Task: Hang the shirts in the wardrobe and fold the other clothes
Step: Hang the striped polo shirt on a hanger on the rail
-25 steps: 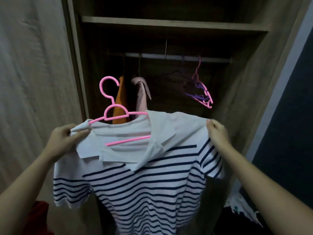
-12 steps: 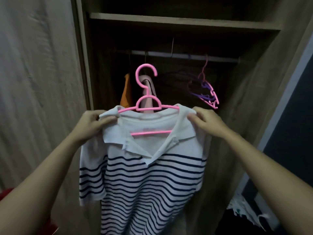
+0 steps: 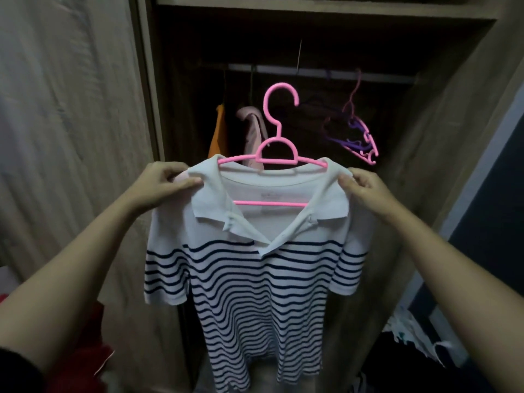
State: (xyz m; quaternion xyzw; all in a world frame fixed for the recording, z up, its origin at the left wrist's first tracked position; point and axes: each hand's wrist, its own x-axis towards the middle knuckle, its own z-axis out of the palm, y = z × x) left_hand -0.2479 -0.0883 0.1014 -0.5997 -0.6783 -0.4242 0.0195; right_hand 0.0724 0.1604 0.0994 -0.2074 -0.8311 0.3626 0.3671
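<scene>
Hanger (image 3: 279, 131) hook below the rail (image 3: 326, 72).
Your left hand (image 3: 163, 182) and right hand (image 3: 365, 188) pinch the shirt (image 3: 255, 279) shoulders; rail seems farther.

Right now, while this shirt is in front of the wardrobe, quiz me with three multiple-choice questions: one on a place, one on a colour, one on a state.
1. Where is the hook of the pink hanger relative to the wardrobe rail?
A) hooked over it
B) below it, hooked on nothing
C) above it

2. What colour are the stripes on the striped shirt?
A) red
B) dark navy
C) green

3. What are the hands doing?
A) each pinches a shoulder of the shirt
B) only one holds it
C) both are empty

Answers:
1 B: the hook stands in open air under the rail.
2 B: dark bands cross the white cloth from the chest down.
3 A: the left hand and the right hand each pinch the cloth at one end of the hanger.
</scene>
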